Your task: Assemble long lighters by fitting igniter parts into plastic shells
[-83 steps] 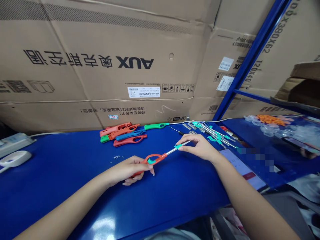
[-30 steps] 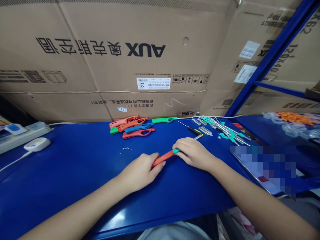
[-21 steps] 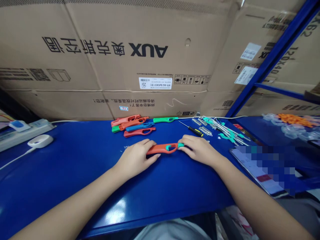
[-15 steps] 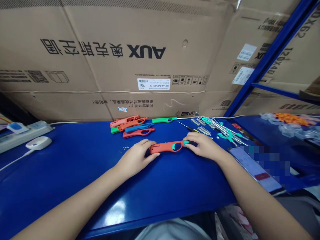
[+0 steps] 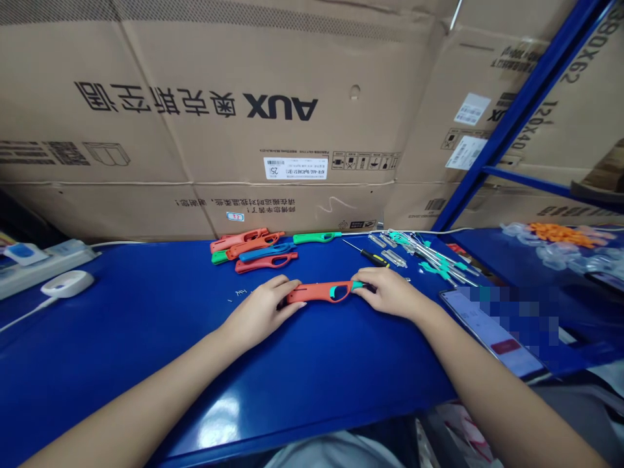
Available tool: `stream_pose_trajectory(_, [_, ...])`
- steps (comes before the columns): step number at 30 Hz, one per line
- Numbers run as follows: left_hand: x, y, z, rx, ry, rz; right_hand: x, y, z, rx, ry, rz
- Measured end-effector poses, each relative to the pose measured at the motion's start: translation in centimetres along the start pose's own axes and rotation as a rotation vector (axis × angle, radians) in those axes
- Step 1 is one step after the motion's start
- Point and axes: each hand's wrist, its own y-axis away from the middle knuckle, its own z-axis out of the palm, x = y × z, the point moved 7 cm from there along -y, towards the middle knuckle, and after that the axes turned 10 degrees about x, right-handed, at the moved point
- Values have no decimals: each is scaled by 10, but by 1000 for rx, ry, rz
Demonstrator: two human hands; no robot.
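Over the blue table [image 5: 292,396], gripping with left hand [image 5: 260,311] and right hand [image 5: 389,292] one orange-red handle [image 5: 312,292], held crosswise between.
Pinched at the plain end by the left, at the green tip [image 5: 357,285] by the right; stretched lengthwise left to right, touching both.

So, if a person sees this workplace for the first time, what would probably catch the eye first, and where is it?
Probably the orange-red handle in the centre, held by the left hand, while the right hand pinches the turquoise piece at its end. Next may come the upside-down AUX lettering on the cardboard behind the blue table, then the red, blue and green handles near its back edge.
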Motion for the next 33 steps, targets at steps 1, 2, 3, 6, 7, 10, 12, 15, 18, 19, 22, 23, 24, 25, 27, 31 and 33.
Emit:
stream_pose_trajectory(1, [-2, 0, 1, -5, -22, -9, 0, 0, 2, -4, 8, 18])
stream_pose_trajectory(2, [-3, 0, 1, -9, -45, -16, -1, 0, 4, -14, 11, 28])
stream_pose_trajectory(3, [-4, 1, 2, -12, -64, -20, -2, 0, 5, -23, 7, 31])
stream_pose_trajectory(6, [-5, 2, 4, -6, -65, -31, -6, 0, 5, -25, -43, 26])
stream_pose_trajectory(7, [-5, 2, 5, -7, -49, -38, -7, 1, 4, -26, -64, 25])
stream_pose_trajectory(10, [-5, 3, 7, -27, 5, -62, -8, 0, 2, -49, -124, 13])
stream_pose_trajectory(12, [-4, 3, 7, -37, 20, -79, -5, -2, -2, -17, -111, -3])
stream_pose_trajectory(15, [0, 4, 5, -56, 22, -98, 17, -7, -18, 227, 105, 79])
stream_pose_trajectory(18, [6, 6, 5, -76, 25, -95, 52, -2, -28, 414, 351, 286])
stream_pose_trajectory(19, [8, 6, 5, -79, 28, -91, 63, 0, -28, 426, 373, 343])
stream_pose_trajectory(22, [14, 8, 6, -75, 46, -78, 87, 3, -24, 418, 297, 426])
stream_pose_trajectory(23, [16, 8, 6, -73, 49, -74, 89, 2, -24, 416, 265, 426])
stream_pose_trajectory(24, [17, 9, 7, -73, 51, -70, 90, 1, -26, 420, 245, 421])
stream_pose_trajectory(25, [18, 10, 8, -76, 48, -66, 87, 0, -31, 449, 232, 413])
stream_pose_trajectory(27, [21, 13, 10, -80, 38, -58, 76, -1, -47, 566, 205, 405])
stream_pose_trajectory(31, [24, 17, 13, -65, 42, -48, 40, -3, -73, 841, -200, 444])
stream_pose_trajectory(33, [25, 18, 15, -57, 52, -45, 18, -18, -55, 638, -449, 510])
